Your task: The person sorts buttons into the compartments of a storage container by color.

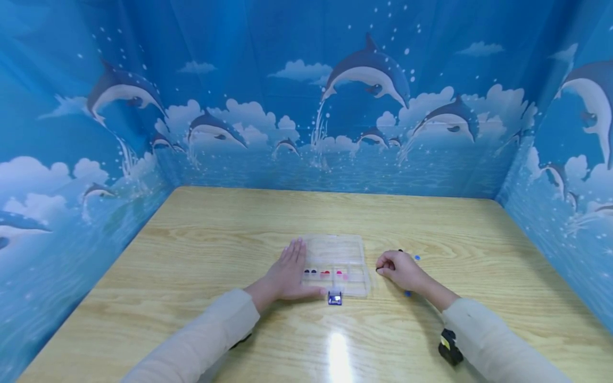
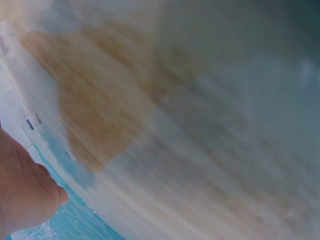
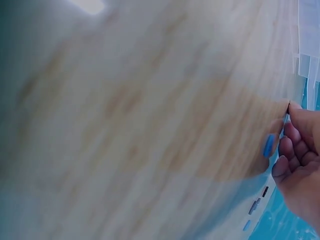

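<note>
A clear plastic compartment box (image 1: 355, 288) lies on the table with its lid (image 1: 333, 249) spread back. Small dark discs (image 1: 310, 271), red pieces (image 1: 325, 273) and pink pieces (image 1: 342, 275) sit in its compartments. My left hand (image 1: 289, 274) rests along the box's left side, fingers straight, thumb by the front edge. A small blue-framed item (image 1: 334, 298) is at that edge. Right of the box, my right hand (image 1: 398, 268) pinches a small black disc (image 3: 288, 105) between thumb and fingertip, mostly hidden. The left wrist view shows part of the left hand (image 2: 27, 187).
Near the right hand lie a blue disc (image 1: 417, 257), another blue piece (image 1: 407, 293) and a black piece (image 1: 400, 250). The wooden table (image 1: 230, 223) ends at a dolphin-printed curtain (image 1: 268, 165) at the back and sides.
</note>
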Tool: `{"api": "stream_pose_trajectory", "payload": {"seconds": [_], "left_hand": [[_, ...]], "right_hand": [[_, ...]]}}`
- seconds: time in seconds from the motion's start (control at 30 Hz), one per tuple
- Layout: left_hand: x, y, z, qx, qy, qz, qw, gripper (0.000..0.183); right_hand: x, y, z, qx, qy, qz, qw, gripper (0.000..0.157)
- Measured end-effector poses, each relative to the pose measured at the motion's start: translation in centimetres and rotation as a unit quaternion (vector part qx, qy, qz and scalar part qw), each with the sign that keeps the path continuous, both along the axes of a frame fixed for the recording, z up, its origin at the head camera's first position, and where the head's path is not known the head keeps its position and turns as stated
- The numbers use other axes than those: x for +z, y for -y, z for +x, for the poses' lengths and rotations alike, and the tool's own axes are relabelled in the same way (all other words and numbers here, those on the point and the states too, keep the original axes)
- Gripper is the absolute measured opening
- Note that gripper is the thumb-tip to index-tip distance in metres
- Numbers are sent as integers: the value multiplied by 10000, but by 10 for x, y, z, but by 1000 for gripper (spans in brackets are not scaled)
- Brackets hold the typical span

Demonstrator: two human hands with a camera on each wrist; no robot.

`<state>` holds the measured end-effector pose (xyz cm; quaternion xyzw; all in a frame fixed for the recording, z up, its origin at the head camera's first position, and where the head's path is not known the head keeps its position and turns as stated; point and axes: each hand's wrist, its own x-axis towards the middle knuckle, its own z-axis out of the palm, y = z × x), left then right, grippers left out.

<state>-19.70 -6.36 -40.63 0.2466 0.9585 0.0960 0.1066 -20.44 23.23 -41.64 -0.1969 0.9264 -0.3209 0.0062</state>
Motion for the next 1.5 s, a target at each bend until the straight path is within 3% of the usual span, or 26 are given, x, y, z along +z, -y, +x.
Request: {"api": "stream_pose_trajectory", "payload": {"seconds": [0.73, 1.2, 1.5], "left_hand": [[-1, 0, -1, 11, 2, 42, 10000, 116], [-1, 1, 0, -38, -56, 37, 10000, 116], [-1, 0, 0, -41, -69, 85, 9999, 115]], "right_hand": [[5, 4, 4, 149, 5, 204, 9997, 9], [2, 0, 4, -495, -61, -161, 9986, 6], [5, 1, 7, -922, 222, -462, 9944, 9]]}}
